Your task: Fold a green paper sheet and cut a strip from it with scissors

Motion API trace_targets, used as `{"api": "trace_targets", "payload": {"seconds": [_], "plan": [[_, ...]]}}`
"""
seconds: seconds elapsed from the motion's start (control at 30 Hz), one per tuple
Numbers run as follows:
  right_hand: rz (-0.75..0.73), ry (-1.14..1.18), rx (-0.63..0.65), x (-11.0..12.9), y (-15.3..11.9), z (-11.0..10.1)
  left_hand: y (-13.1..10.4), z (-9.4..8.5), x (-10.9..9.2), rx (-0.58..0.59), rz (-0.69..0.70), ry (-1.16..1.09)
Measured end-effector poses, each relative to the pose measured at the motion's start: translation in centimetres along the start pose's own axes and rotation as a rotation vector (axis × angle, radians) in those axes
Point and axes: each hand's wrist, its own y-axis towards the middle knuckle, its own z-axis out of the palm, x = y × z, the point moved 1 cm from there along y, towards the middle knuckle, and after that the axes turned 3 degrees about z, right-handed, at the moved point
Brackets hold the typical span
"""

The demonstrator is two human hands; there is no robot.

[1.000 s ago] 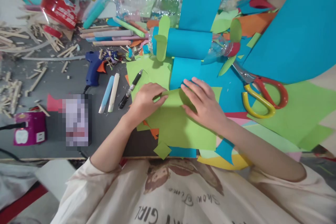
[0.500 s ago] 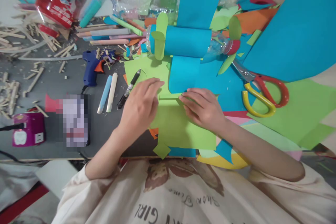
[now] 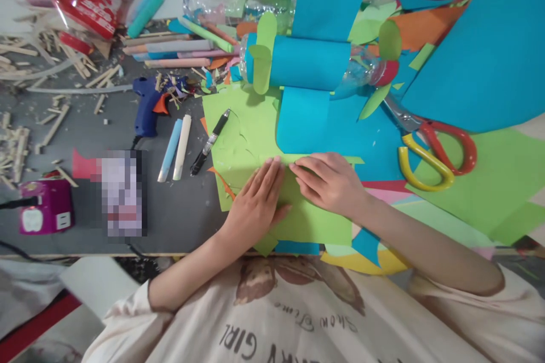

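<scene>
Item one, largest: the grey worktable (image 3: 106, 136), littered along its left side with wooden sticks and offcuts. Item two: the big blue paper sheet (image 3: 481, 62) at far right, with green sheets below it. Item three: the plastic bottle wrapped in blue paper (image 3: 310, 62), lying on its side just beyond my work, green paper blades at its nose. Item four, the piece in hand: the green paper sheet (image 3: 251, 136), flat on the table near the front edge, its folded part under my fingers. Item five: my left hand (image 3: 258, 204), flat and spread, palm down, holding nothing, pressing the paper; half a second ago it was lifted and hovering over the sheet's left side, so it has come down and slid inward until its fingertips nearly meet the right. Item six: my right hand (image 3: 330, 181), fingers extended and flat on the fold line, gripping nothing, much where it was before. A second ago both hands were curling a raised flap; that flap now lies flat, which I judge to mean the fold is being creased. Item seven: red-and-yellow scissors (image 3: 434, 150), untouched. Item eight: blue glue gun (image 3: 147, 105). Item nine: black marker (image 3: 209, 142), just beside the sheet's left edge, unmoved.
</scene>
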Motion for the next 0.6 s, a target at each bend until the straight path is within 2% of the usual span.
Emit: {"api": "trace_targets", "payload": {"seconds": [0.33,0.6], "plan": [[0.037,-0.043,0.168,0.9,-1.2,-0.5,0.0,0.3,-0.2,0.032,-0.024,-0.002],[0.027,-0.051,0.170,0.8,-1.7,-0.2,0.1,0.2,-0.3,0.006,-0.022,0.002]]}}
